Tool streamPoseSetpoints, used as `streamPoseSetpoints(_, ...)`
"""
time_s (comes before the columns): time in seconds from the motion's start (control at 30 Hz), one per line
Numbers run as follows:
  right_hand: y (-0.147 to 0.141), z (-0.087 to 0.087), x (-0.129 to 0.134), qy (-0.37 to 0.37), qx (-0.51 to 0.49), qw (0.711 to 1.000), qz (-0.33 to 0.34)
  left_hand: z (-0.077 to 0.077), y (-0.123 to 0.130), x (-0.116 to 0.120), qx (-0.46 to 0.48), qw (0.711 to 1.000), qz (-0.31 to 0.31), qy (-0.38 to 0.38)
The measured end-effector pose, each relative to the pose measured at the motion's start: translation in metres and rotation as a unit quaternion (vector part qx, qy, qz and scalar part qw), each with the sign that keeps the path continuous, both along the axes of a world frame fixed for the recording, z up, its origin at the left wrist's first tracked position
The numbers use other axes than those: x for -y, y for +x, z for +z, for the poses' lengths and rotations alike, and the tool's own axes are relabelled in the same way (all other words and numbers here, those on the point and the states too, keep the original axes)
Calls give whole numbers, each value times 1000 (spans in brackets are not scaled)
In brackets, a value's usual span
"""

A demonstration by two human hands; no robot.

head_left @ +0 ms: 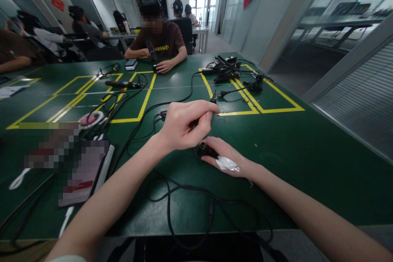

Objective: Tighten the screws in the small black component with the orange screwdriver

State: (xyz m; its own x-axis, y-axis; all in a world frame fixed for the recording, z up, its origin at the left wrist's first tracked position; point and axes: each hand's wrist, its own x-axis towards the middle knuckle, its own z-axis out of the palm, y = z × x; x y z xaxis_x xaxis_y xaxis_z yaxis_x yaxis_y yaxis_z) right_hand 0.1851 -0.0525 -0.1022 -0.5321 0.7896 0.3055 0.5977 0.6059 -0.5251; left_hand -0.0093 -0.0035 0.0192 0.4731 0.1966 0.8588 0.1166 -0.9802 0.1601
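My left hand (190, 125) hovers over the table with thumb and index finger pinched together. A small black piece with a thin pointed tip (214, 97) shows just beyond the fingertips; whether they hold it I cannot tell. Below and to the right, my right hand (225, 156) has its thumb and fingers around a black round object with a metal top (202, 150), down by the tabletop. White tape (227, 164) is stuck to the back of this hand. Black cables (196, 188) loop across the table in front of it.
Yellow tape (284, 110) marks boxes on the green table (307, 163). A heap of black cables and tools (225, 68) lies at the far right, a black handled tool (123, 84) at the left. Pouches (87, 172) lie near my left arm. Across the table sits a person (159, 41).
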Motion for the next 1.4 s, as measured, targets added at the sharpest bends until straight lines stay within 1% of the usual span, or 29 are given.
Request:
streamPoseSetpoints(0.1,0,0,0,-3,-2,1000,-5,1,2,1,8,1000,14,0)
streamPoseSetpoints(0.23,0,-2,-1,-6,3,1000,-7,-1,5,1,22,1000,16,-3)
streamPoseSetpoints(0.37,-1,-1,-1,-13,4,1000,-4,-2,5,-1,14,1000,27,2)
streamPoseSetpoints(0.53,-1,2,0,-5,3,1000,0,-2,1,-2,-11,1000,-7,-15)
streamPoseSetpoints(0.67,-1,3,1,-6,5,1000,-4,1,0,0,-6,1000,15,-12)
streamPoseSetpoints(0.8,-1,2,0,-20,2,1000,-11,4,1,2,9,1000,25,-7)
streamPoseSetpoints(1.03,-1,2,0,-30,3,1000,-10,1,4,1,17,999,43,-1)
streamPoseSetpoints(1.27,-2,1,-1,-20,9,1000,-11,4,4,4,-2,1000,30,-2)
streamPoseSetpoints(1.4,-2,-1,-1,-12,4,1000,-8,1,5,3,10,999,6,-31)
